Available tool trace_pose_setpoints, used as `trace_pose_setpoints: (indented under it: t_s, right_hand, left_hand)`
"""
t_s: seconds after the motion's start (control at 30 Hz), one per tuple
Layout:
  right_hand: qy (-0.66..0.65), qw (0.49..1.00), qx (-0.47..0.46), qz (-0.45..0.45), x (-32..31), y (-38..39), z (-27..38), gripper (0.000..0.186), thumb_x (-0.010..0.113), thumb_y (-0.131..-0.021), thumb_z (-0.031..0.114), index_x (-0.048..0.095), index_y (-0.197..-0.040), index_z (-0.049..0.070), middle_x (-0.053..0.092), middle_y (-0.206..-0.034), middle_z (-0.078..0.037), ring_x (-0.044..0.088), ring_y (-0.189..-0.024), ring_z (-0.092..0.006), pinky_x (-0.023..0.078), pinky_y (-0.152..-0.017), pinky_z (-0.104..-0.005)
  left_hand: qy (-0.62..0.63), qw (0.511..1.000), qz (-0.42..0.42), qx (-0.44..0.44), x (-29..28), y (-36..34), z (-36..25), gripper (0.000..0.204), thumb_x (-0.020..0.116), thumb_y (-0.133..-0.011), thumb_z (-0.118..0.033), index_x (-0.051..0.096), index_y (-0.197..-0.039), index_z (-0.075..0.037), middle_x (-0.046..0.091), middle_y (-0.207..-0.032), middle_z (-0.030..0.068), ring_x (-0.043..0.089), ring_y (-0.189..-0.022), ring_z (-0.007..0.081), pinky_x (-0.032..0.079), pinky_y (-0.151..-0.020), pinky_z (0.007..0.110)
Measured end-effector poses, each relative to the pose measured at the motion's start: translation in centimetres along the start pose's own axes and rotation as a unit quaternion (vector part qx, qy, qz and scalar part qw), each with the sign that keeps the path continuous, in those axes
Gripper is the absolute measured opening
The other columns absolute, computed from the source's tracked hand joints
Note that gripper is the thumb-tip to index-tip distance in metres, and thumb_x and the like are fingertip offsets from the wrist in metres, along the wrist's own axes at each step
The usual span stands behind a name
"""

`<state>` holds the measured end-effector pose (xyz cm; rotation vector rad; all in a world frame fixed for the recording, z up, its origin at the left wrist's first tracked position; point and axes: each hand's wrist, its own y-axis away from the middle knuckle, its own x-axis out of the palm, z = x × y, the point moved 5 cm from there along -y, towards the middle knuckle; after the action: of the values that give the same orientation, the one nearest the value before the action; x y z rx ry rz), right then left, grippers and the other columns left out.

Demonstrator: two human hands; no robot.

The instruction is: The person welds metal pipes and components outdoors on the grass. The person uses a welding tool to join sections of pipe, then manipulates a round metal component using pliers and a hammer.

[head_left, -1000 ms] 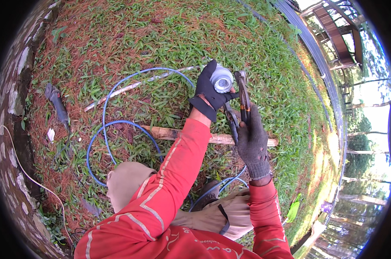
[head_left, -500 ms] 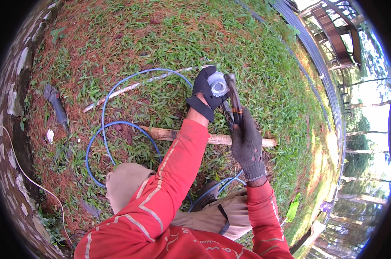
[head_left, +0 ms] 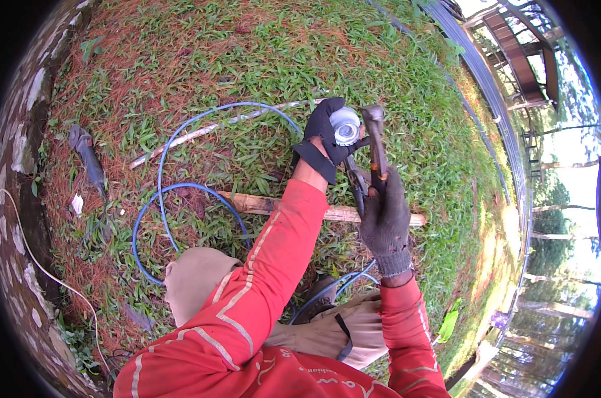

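My left hand (head_left: 323,129), in a black glove with bare skin at the wrist, is closed around a round, ribbed, pale grey fitting (head_left: 346,127). The fitting's ringed end faces up. My right hand (head_left: 386,215), in a worn dark grey knitted glove, grips a dark plier-like metal tool (head_left: 376,142) with two long arms spread apart. One arm, with an orange band, stands just right of the fitting; the other points up below it. Whether the tool touches the fitting, I cannot tell. A bamboo pole (head_left: 260,204) lies on the grass beneath my forearms.
A blue hose (head_left: 159,176) loops over the grass at left. Beyond it lies an angle grinder (head_left: 88,159) near a stone wall (head_left: 18,139). A thin whitish pole (head_left: 194,136) rests behind my left hand. Dark pipes (head_left: 473,63) run along the right.
My left hand and the fitting have shifted slightly right. My right hand has moved right too, and the tool's banded arm has swung away from its other arm.
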<state>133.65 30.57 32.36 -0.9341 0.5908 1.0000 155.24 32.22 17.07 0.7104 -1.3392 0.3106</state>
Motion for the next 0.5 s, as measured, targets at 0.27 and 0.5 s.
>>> trace_pose_setpoints:
  t_s: [0.27,0.5]
  right_hand:
    - [-0.004,0.998,0.047,0.043,0.0,0.2,-0.2,0.057,0.062,-0.107,0.002,0.052,-0.163,0.003,0.072,-0.137,-0.031,0.073,-0.124,-0.0510,0.062,-0.099,-0.0546]
    - [0.014,0.997,0.050,0.053,0.4,-0.4,-0.4,0.052,0.062,-0.110,0.005,0.052,-0.162,0.002,0.074,-0.130,-0.030,0.075,-0.117,-0.0505,0.062,-0.095,-0.0516]
  left_hand:
    - [-0.031,0.999,-0.035,0.007,0.3,0.4,0.5,0.028,0.078,-0.100,-0.040,0.069,-0.116,-0.018,0.072,-0.102,0.0079,0.073,-0.092,0.0345,0.059,-0.103,0.071]
    - [-0.040,0.999,0.026,-0.005,0.2,0.7,-0.8,0.036,0.076,-0.101,-0.042,0.067,-0.124,-0.015,0.074,-0.112,0.0095,0.073,-0.105,0.0366,0.058,-0.104,0.069]
